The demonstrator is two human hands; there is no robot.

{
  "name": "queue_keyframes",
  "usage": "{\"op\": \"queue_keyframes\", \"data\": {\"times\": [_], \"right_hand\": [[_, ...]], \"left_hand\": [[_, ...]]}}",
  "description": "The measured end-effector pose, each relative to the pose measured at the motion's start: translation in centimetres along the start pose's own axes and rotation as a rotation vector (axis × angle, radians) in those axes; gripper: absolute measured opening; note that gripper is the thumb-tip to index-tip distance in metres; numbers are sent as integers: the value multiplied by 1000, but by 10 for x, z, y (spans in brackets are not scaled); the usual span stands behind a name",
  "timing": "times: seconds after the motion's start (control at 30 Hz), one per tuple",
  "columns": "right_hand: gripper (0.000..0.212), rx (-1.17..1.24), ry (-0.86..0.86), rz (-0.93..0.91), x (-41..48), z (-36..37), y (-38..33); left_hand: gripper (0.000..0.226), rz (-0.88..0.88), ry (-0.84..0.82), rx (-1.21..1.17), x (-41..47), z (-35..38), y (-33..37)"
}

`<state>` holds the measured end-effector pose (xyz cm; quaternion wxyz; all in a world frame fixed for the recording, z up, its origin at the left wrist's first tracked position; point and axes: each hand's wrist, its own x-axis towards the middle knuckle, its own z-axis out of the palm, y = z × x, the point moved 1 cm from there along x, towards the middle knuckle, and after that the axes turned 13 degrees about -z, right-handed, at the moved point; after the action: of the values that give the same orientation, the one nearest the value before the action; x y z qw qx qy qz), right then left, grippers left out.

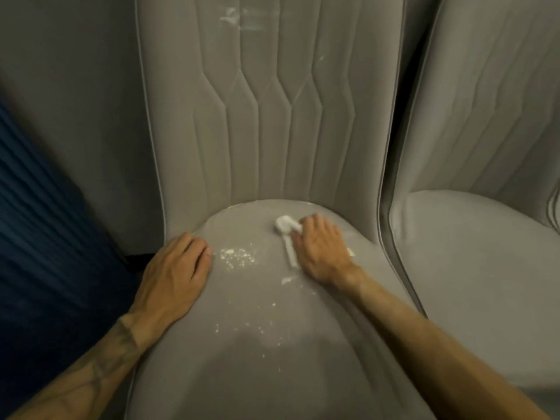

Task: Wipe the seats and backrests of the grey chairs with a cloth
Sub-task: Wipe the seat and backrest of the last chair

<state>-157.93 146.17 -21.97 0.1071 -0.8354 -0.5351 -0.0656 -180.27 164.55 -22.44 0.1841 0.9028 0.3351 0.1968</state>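
Observation:
A grey upholstered chair fills the view, its seat (242, 344) below and its stitched backrest (272, 116) above. White crumbs (236, 257) are scattered over the seat, and white smears (239, 21) mark the top of the backrest. My right hand (322, 248) presses a small white cloth (285, 227) flat on the rear of the seat; most of the cloth is hidden under the palm. My left hand (175, 274) rests flat on the seat's left edge, fingers straight.
A second grey chair (485, 237) stands close on the right, its seat almost touching this one. Dark blue pleated fabric (39, 222) hangs at the left. A grey wall (75, 86) is behind the chairs.

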Motion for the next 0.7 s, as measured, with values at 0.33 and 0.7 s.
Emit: {"op": "queue_keyframes", "data": {"times": [0.33,0.7], "right_hand": [[31,-14,-18,-61,36,31,-80],[32,-3,-27,92,24,21,-61]], "left_hand": [[31,18,48,-17,3,12,-9],[26,21,60,-13,4,17,-14]]}}
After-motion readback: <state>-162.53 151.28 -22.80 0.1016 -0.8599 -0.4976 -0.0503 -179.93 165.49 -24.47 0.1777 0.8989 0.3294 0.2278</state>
